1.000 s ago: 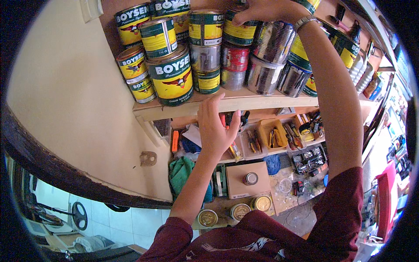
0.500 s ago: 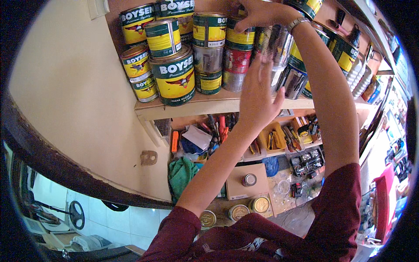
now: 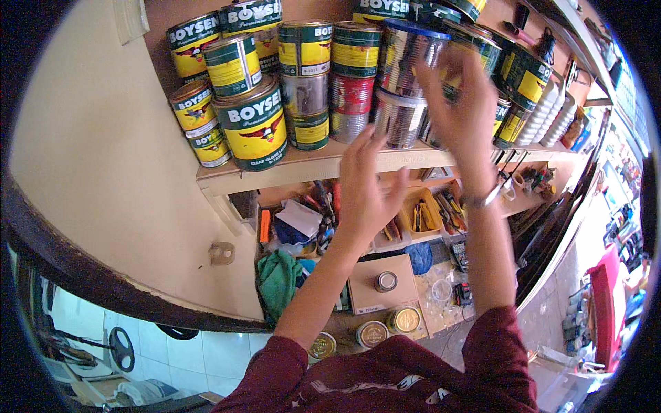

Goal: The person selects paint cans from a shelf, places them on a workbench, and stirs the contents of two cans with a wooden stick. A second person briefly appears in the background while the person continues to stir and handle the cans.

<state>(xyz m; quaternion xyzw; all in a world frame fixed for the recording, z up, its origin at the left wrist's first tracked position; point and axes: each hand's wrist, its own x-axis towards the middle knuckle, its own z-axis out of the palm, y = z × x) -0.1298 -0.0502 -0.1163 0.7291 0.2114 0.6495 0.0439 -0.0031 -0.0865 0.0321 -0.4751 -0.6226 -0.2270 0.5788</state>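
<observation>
The blue-lidded metal can (image 3: 412, 62), ribbed and silver, stands on the wooden shelf (image 3: 296, 170), set on top of another silver can (image 3: 399, 122). Just in front of its right side is the right hand (image 3: 460, 103), blurred, its thumb and bent fingers spread apart with a gap between them; whether they touch the can cannot be told. A wristwatch (image 3: 484, 199) circles that wrist. Below the blue-lidded can and a little to its left is the left hand (image 3: 368, 189), open, fingers close together and pointing up, thumb held well out; contact with the shelf edge behind it cannot be made out.

Immediately left of the blue-lidded can, a green-and-yellow paint can (image 3: 355, 51) tops a red can (image 3: 351, 95). Well to its left is a large paint can (image 3: 251, 131) with a smaller paint can (image 3: 232, 69) on it. To its right, past more paint cans, are white ribbed bottles (image 3: 537, 115).

Lower down, under the blue-lidded can, there is a yellow bin (image 3: 428, 199) of tools. Further below it, on the table (image 3: 435, 323), lie a cardboard box (image 3: 365, 296) carrying a small round tin (image 3: 386, 281), gold-lidded cans (image 3: 372, 334) and, leftward, a green cloth (image 3: 277, 275).
</observation>
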